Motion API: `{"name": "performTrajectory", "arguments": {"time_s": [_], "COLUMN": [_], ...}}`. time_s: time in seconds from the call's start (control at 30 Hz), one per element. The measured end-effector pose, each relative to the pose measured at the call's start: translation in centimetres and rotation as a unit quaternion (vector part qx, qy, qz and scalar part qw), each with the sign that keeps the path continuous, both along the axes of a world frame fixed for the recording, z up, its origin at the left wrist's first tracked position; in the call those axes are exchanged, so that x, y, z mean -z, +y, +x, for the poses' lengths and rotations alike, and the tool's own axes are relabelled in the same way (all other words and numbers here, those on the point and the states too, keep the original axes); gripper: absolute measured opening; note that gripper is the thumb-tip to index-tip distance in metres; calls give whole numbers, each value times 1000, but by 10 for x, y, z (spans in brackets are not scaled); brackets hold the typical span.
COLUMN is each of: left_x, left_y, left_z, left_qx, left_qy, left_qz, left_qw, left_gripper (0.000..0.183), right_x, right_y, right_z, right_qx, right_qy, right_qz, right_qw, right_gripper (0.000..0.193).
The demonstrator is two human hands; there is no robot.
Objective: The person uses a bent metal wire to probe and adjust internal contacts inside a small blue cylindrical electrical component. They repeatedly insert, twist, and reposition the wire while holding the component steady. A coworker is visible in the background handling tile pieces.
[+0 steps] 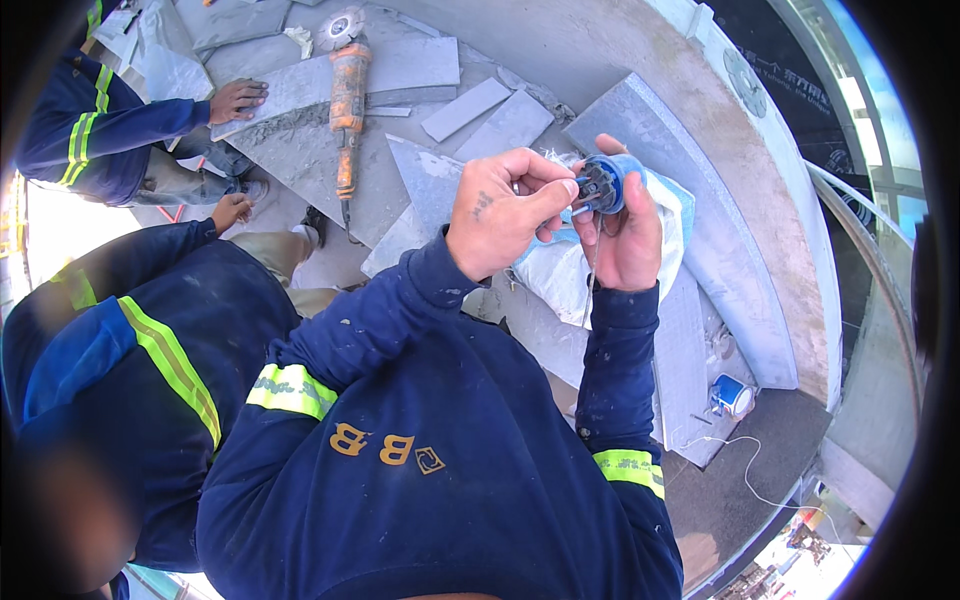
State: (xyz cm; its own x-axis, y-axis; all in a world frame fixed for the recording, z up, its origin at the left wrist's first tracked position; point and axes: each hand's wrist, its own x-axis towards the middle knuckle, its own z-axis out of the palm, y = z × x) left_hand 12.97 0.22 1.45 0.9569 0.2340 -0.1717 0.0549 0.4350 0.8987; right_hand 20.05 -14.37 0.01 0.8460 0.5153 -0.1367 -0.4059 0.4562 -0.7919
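Observation:
In front of my chest, my right hand [632,245] is wrapped round a round blue electrical plug [628,168], its dark inner side turned toward my left hand. My left hand [508,212] is closed in a pinch, thumb and fingertips pressed together at the plug's inner side. Small blue and pale parts show by those fingertips; whether they are wire ends or pins I cannot tell. A thin grey cord [597,258] hangs down between my hands. Behind them, a white woven sack [555,280] lies on the slabs.
An orange angle grinder [349,90] lies on grey stone slabs [415,65] at the far left. A curved wall [790,210] bounds the right side. A blue-and-white tin [732,395] and a white string [748,470] are at lower right. Two co-workers crowd my left; one's hand [238,100] rests on a slab.

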Motion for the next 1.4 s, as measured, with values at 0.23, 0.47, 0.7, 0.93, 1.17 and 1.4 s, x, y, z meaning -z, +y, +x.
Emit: {"name": "performTrajectory", "arguments": {"time_s": [0.23, 0.47, 0.7, 0.93, 1.17, 1.4], "left_x": [-2, -3, -6, -8, -14, -7], "left_y": [-6, -10, -14, -14, -15, -12], "left_z": [0, -1, -3, -3, -2, 2], "left_qx": [-10, -7, -22, -27, -5, 9], "left_qy": [-10, -23, -29, -10, -1, 19], "left_qz": [-17, -34, -45, -38, -63, -94], "left_qw": [1000, 999, 998, 999, 998, 995], "left_gripper": [16, 15, 14, 14, 21, 26], "right_x": [10, 15, 10, 13, 10, 7], "right_y": [-3, -2, -2, -2, -3, -7], "right_z": [3, 2, 1, 3, 6, 3], "right_qx": [-11, -43, -50, -49, -25, -18], "right_qy": [42, 104, 102, 100, 103, 61], "right_qz": [31, 99, 86, 79, 85, 48], "right_qw": [999, 989, 990, 991, 991, 997], "right_gripper": [53, 50, 51, 52, 50, 51]}}
